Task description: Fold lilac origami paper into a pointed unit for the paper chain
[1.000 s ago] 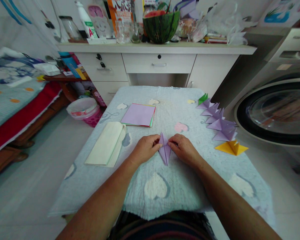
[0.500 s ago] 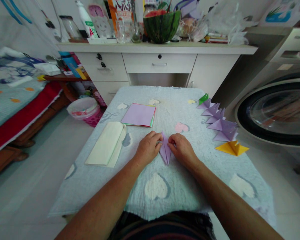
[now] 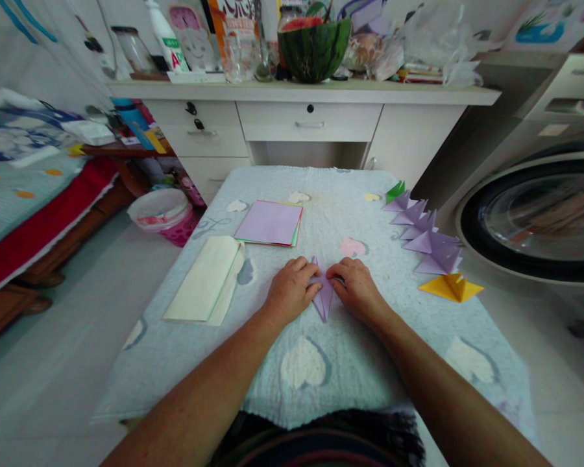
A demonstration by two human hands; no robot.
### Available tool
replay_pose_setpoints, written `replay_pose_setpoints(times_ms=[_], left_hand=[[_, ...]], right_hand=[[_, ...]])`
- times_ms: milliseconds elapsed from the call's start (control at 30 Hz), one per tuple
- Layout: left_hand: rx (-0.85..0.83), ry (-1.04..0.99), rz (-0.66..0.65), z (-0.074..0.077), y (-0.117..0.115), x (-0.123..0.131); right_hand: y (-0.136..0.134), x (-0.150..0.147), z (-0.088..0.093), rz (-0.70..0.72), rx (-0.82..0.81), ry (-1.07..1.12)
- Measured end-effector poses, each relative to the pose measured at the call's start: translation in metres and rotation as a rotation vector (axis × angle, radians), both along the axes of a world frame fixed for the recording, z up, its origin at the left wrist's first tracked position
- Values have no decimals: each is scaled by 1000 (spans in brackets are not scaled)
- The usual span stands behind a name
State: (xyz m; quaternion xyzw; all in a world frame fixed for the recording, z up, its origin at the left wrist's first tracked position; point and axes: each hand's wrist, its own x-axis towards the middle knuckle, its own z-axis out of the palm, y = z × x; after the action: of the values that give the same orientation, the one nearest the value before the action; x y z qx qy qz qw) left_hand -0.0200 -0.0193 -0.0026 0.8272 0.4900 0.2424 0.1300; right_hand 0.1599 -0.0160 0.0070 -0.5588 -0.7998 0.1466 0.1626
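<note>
A narrow folded piece of purple paper (image 3: 324, 303) lies on the cloth-covered table (image 3: 355, 350), one point toward me. My left hand (image 3: 292, 290) holds its left side, thumb and fingers over the upper half. From the right, my right hand (image 3: 354, 288) pinches the other edge with bent fingers. Beyond my left hand rests a stack of square paper (image 3: 270, 222), purple on top. Farther left lies a folded pale green sheet (image 3: 205, 279).
Along the table's right side stand several folded purple papers (image 3: 432, 243), a green one (image 3: 396, 191) at the far end and an orange one (image 3: 451, 287) nearest me. A white cabinet (image 3: 311, 123) stands behind the table; a washing machine (image 3: 555, 194) is right.
My left thumb and fingers have moved slightly right, farther over the purple paper. My right hand has barely moved. The view has shifted a little.
</note>
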Motion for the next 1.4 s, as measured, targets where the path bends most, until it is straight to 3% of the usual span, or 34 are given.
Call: replay_pose_setpoints(times_ms=[267,667,1000,1400], left_hand=[[-3,-26,-139,-1,1,0],[-32,7,-67,2,-1,-7],[-135,58,139,4,-1,-4],[-245,12,114,10,0,-9]], right_hand=[[-1,-1,1,-50,-27,-32],[-9,-14,-2,-125,26,-141],[-7,-8,-2,-142,6,-116],[-3,6,-3,-134,-31,-33]])
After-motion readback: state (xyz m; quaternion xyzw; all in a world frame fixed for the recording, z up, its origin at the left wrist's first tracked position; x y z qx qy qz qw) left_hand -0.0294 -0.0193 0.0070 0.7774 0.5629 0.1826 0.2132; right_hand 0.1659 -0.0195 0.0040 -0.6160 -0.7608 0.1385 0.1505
